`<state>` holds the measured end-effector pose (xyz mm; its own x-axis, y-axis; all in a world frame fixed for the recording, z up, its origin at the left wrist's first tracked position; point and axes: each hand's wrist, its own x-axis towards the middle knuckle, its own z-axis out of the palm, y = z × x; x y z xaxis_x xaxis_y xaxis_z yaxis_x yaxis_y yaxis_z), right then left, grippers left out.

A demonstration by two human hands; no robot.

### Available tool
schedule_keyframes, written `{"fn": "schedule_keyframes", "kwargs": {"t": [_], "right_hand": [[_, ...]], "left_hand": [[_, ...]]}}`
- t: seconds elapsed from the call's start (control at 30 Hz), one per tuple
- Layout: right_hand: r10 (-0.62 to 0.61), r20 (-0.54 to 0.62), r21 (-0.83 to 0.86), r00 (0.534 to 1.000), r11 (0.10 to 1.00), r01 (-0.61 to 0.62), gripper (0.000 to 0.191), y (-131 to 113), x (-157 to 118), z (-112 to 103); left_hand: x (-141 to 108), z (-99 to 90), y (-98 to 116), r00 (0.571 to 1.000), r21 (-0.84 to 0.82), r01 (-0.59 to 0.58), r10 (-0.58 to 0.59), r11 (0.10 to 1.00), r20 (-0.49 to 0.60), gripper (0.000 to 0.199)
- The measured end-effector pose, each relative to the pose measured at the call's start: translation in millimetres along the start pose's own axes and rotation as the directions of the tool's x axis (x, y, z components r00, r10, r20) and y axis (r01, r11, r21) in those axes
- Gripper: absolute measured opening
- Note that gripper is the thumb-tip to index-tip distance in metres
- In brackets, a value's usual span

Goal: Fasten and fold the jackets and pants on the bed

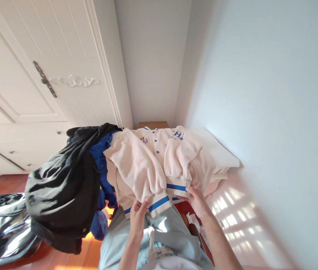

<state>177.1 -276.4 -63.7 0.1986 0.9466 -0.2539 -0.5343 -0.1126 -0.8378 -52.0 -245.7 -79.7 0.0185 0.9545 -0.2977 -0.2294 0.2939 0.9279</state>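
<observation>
A cream baseball jacket (150, 165) with blue snap buttons, blue-striped ribbing and a blue chest emblem lies spread in front of me, its sleeves folded in across the front. My left hand (138, 215) pinches the edge of one striped cuff, thumb on top. On the other side, my right hand (197, 200) grips the second cuff at its outer corner, thumb over the blue stripe. Both cuffs lie close together near my lap, over the jacket's striped hem. The fingers beneath the cloth are partly hidden.
Black clothing (66, 180) and a blue garment (101, 150) hang over the left side. A shiny black bag-like object (4, 228) rests on the wooden floor (74, 258). A white cabinet (49, 48) stands left, a pale wall (274, 93) right. A white board (221, 150) sticks out beside the jacket.
</observation>
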Motion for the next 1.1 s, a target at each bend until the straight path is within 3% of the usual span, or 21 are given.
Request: {"fn": "schedule_keyframes", "kwargs": {"t": [0.17, 0.3, 0.47, 0.57, 0.63, 0.7, 0.77, 0.9, 0.97, 1.1], "right_hand": [[0.104, -0.062, -0.085, 0.993, 0.99, -0.109, 0.04, 22.7, 5.0, -2.6], [0.102, -0.056, -0.131, 0.993, 0.985, -0.109, 0.033, 32.2, 6.2, -1.1], [0.117, 0.029, -0.01, 0.993, 0.993, -0.117, 0.034, 18.3, 2.7, 1.3], [0.122, 0.004, 0.04, 0.993, 0.992, -0.122, 0.036, 4.8, 2.2, 9.1], [0.065, -0.031, 0.054, 0.997, 0.997, -0.063, 0.036, -0.8, 3.6, 16.4], [-0.009, -0.033, 0.076, 0.999, 0.997, 0.012, 0.036, 0.6, 6.6, 22.6], [0.013, 0.006, 0.07, 1.0, 0.997, -0.014, 0.038, 9.5, 10.3, 25.3], [0.191, 0.017, -0.014, 0.981, 0.982, -0.191, 0.042, 29.0, 13.4, 18.0], [0.18, 0.019, -0.028, 0.983, 0.983, -0.18, 0.04, 27.8, 10.3, 10.7], [0.053, 0.061, -0.115, 0.997, 0.992, -0.046, 0.041, 12.1, 0.6, -2.3]], "left_hand": [[-1.4, 8.7, -10.9, 0.997, 0.146, 0.068, -0.064, 0.987, -0.032, 0.05], [-4.2, 9.5, -10.4, 0.993, 0.186, 0.103, -0.112, 0.977, 0.037, 0.048], [-10.1, 8.2, -7.8, 0.984, -0.007, 0.11, -0.108, 0.994, 0.14, 0.046], [-10.4, 7.4, -10.4, 0.987, -0.133, 0.11, -0.092, 0.985, 0.129, 0.04], [-9.2, 5.9, -11.2, 0.992, -0.189, 0.084, -0.065, 0.978, 0.106, 0.039], [-7.6, 4.3, -10.1, 0.994, -0.224, 0.07, -0.048, 0.972, 0.099, 0.037], [-6.3, 3.1, -8.5, 0.992, -0.254, 0.082, -0.055, 0.964, 0.112, 0.032], [-4.9, 1.3, -11.2, 0.988, -0.365, 0.153, -0.141, 0.918, 0.06, 0.026], [-4.7, 0.0, -14.8, 0.981, -0.453, 0.181, -0.193, 0.873, 0.019, 0.029], [-5.3, -1.6, -15.6, 0.972, -0.562, 0.199, -0.235, 0.803, 0.008, 0.029]]}}
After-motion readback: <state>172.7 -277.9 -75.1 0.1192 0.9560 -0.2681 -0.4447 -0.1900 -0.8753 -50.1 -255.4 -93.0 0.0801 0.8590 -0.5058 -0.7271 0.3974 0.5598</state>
